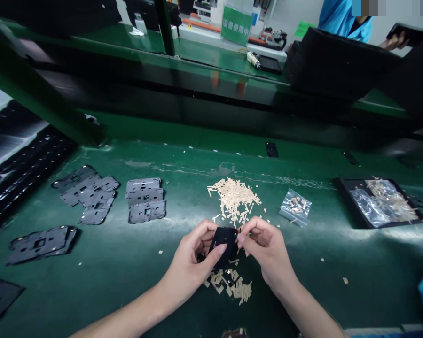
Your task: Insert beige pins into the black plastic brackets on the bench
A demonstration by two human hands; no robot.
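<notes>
My left hand (pixel 199 256) grips a dark flat part (pixel 226 241), its thumb lying across the face. At the part's upper right edge, my right hand (pixel 264 246) is closed, thumb and index finger pinched together; whatever is between those fingertips is too small to make out. Just beyond both hands lies a heap of small beige pieces (pixel 235 197). A looser group of beige pieces (pixel 241 290) sits nearer me, below the dark part.
Stacks of dark flat parts (pixel 146 199) lie on the left of the green table (pixel 120 291). On the right are a small plastic bag (pixel 296 206) and a black tray (pixel 356 206) holding bags. Behind the dark rail, a person's hand (pixel 395 42) holds a dark object.
</notes>
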